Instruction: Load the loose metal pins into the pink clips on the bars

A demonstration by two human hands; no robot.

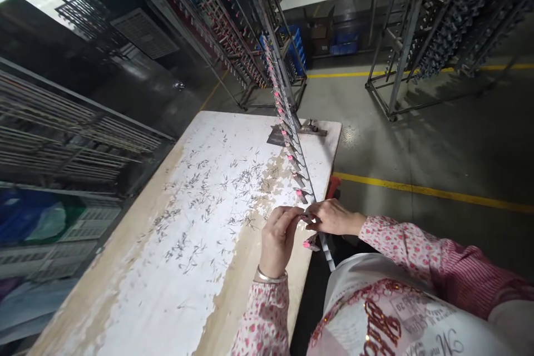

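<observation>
A long, narrow metal strip [326,250] runs from near my body up across the table's right side. Along it sits a row of small grey metal pieces with pink ends, one of them a pink-tipped piece [301,194] just beyond my hands. My left hand [277,239] pinches a similar small piece between thumb and fingers, mostly hidden by the fingertips. Closed over the strip right beside it is my right hand [336,217], fingertips meeting the left ones. Nearer me, another pink-ended piece [311,243] hangs on the strip.
Many thin metal pins [196,183] lie scattered over the worn white table [142,311]. A metal clamp [312,129] stands at its far edge. Tall racks [403,50] of hanging parts stand beyond, with blue crates [297,47] among them. Rods fill a rack [75,117] at left.
</observation>
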